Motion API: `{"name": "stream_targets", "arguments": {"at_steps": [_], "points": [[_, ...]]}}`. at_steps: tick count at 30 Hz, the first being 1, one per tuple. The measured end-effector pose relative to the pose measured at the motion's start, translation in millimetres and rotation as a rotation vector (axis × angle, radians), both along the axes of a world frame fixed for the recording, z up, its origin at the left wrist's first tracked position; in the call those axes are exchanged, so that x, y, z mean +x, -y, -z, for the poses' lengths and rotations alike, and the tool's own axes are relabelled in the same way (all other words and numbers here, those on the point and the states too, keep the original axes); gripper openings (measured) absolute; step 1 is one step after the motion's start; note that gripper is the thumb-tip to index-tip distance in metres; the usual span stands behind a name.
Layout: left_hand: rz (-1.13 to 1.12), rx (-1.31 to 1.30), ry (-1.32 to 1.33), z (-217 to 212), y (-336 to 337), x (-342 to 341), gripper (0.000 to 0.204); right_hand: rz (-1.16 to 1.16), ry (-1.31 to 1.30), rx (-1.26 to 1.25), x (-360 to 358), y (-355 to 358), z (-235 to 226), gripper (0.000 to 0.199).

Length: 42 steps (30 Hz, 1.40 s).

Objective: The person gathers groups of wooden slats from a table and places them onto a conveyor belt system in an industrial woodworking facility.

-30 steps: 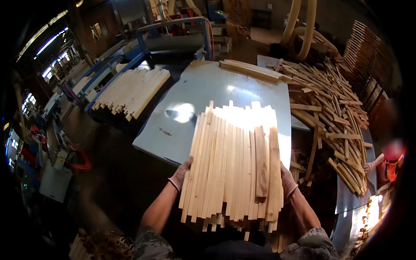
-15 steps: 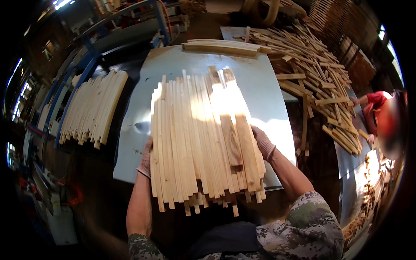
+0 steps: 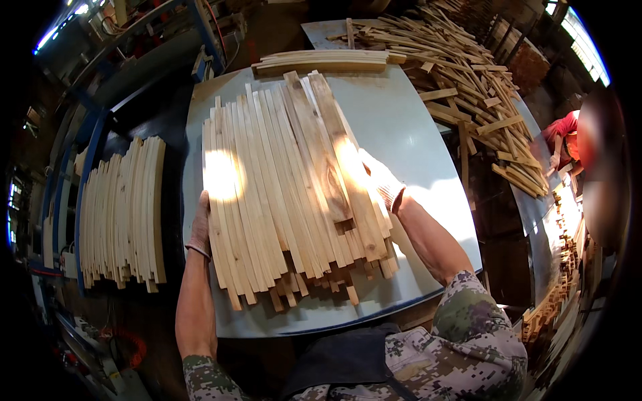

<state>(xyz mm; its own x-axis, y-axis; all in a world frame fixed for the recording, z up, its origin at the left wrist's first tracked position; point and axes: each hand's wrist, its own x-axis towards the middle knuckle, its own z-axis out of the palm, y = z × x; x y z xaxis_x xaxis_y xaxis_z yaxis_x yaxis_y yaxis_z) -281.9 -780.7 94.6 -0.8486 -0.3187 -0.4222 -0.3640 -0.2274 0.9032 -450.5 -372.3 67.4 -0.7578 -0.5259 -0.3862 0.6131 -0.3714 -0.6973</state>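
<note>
The bundle of wooden slats (image 3: 294, 194) lies flat on the grey surface (image 3: 414, 134), left hand (image 3: 199, 224) and right hand (image 3: 380, 180) pressed open-palmed against its sides (near ends ragged), so squaring appears unfinished.

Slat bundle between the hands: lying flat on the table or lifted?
Lying flat. The wooden slats rest side by side on the grey table, left hand and right hand pressed against the bundle's sides.
</note>
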Motion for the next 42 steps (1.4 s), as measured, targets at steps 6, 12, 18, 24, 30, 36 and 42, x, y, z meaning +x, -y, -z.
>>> {"name": "stream_targets", "arguments": {"at_steps": [6, 12, 18, 24, 30, 36, 42], "points": [[0.012, -0.496, 0.075, 27.4, 47.8, -5.9, 0.070, 0.070, 0.092, 0.071, 5.4, 10.7, -10.5, 0.049], [0.417, -1.014, -0.089, 29.0, 69.4, -16.2, 0.047, -0.136, -0.700, 0.905, -27.5, -28.3, 56.3, 0.046], [0.334, -1.042, 0.299, -3.5, 47.9, 6.4, 0.051, -0.370, -0.793, 1.739, -2.5, -16.2, 4.0, 0.045], [0.330, -0.941, 0.150, 0.4, 55.2, 20.0, 0.064, -0.071, -1.077, 1.870, 26.7, -13.4, -14.7, 0.032], [0.352, -0.991, -0.060, 10.7, 64.1, 42.8, 0.064, 0.138, -0.857, 1.774, 65.6, 83.0, -53.9, 0.052], [0.369, -1.021, -0.309, 38.0, 61.9, 59.2, 0.056, 0.007, -0.748, 1.926, 71.1, 85.9, -86.7, 0.047], [0.399, -0.986, -0.319, 39.3, 66.9, 62.4, 0.056, -0.037, -0.957, 1.843, 56.6, 78.4, -80.2, 0.048]]}}
